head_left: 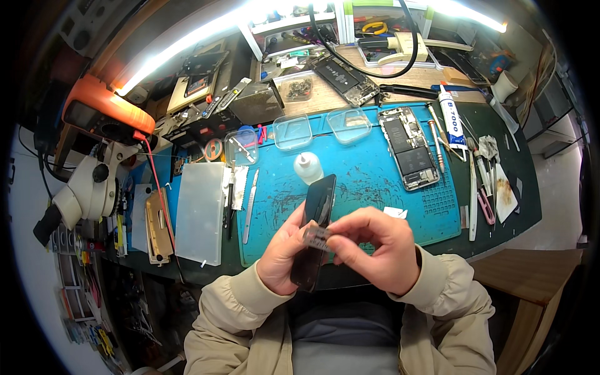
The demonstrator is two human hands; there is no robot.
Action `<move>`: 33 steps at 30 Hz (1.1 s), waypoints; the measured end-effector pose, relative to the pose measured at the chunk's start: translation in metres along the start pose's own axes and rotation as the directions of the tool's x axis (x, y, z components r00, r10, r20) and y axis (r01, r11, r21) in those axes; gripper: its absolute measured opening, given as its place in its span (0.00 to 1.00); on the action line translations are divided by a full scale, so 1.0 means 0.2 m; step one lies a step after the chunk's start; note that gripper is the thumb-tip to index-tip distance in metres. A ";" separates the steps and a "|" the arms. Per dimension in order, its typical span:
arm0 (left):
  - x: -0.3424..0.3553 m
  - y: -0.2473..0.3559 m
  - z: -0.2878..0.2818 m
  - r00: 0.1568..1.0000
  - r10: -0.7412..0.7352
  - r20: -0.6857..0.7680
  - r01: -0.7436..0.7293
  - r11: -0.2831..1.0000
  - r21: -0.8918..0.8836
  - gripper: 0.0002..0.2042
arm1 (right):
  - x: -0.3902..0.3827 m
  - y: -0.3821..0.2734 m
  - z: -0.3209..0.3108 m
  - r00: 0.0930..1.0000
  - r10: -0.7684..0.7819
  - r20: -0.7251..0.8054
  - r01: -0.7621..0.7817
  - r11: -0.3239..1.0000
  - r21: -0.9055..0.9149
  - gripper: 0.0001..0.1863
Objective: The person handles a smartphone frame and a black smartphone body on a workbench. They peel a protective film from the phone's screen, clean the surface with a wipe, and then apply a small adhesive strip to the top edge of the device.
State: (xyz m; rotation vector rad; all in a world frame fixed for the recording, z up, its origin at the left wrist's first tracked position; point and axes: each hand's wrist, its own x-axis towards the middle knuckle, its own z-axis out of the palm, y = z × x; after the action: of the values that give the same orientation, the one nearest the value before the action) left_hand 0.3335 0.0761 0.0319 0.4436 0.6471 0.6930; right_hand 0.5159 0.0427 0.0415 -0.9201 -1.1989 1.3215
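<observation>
My left hand (280, 261) is closed on an upright-tilted black phone or screen panel (322, 194), gripping it along the sides above the mat's front part. My right hand (375, 247) pinches a small grey metal plate (317, 237) over the phone's face, close beside my left thumb; whether the plate touches the phone, I cannot tell. Just behind the phone stands a white squeeze bottle (307, 167) on the blue mat (394, 222). An opened phone (409, 150) lies at the mat's right, its battery and inner parts showing.
Two clear containers (292, 132) sit along the mat's back. Tools and a glue tube (452, 117) crowd the right side; a microscope (81, 197) and orange meter (106, 106) stand left. A translucent plate (199, 212) lies left of the mat. A black cable loop (412, 44) hangs at the back.
</observation>
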 end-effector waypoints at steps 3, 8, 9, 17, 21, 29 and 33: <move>0.01 -0.02 -0.06 0.998 0.011 0.060 -0.006 0.997 -0.081 0.37 | -0.01 -0.02 0.01 1.000 0.008 0.023 -0.008 1.000 0.013 0.10; 0.00 0.00 -0.03 1.000 -0.013 0.023 0.013 0.999 -0.033 0.34 | -0.01 -0.01 0.01 1.000 -0.010 0.009 0.011 0.999 -0.032 0.10; 0.00 0.00 0.00 1.000 -0.011 -0.004 0.011 1.000 -0.015 0.31 | 0.00 0.00 0.01 0.999 0.011 -0.035 -0.011 1.000 -0.003 0.11; 0.02 -0.02 -0.03 0.997 0.057 0.050 -0.055 0.998 -0.033 0.34 | 0.02 -0.03 -0.01 0.996 -0.075 -0.040 0.064 0.975 -0.211 0.09; 0.02 -0.04 -0.07 0.997 0.050 0.051 -0.046 0.995 -0.086 0.35 | 0.03 -0.06 -0.03 0.986 -0.150 0.078 0.166 0.946 -0.277 0.07; 0.01 -0.02 -0.04 0.997 0.039 0.066 -0.035 0.997 -0.062 0.34 | 0.04 -0.07 -0.04 0.983 -0.154 0.102 0.180 0.920 -0.347 0.09; 0.01 -0.02 -0.05 0.991 0.060 0.121 -0.053 0.996 -0.066 0.34 | 0.05 -0.06 -0.06 0.985 -0.150 0.081 0.169 0.914 -0.370 0.09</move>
State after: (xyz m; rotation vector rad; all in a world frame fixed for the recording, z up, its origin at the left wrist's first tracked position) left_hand 0.3308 0.0768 0.0220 0.4444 0.4971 0.7318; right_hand 0.5289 0.0535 0.0527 -1.0363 -1.5688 1.0054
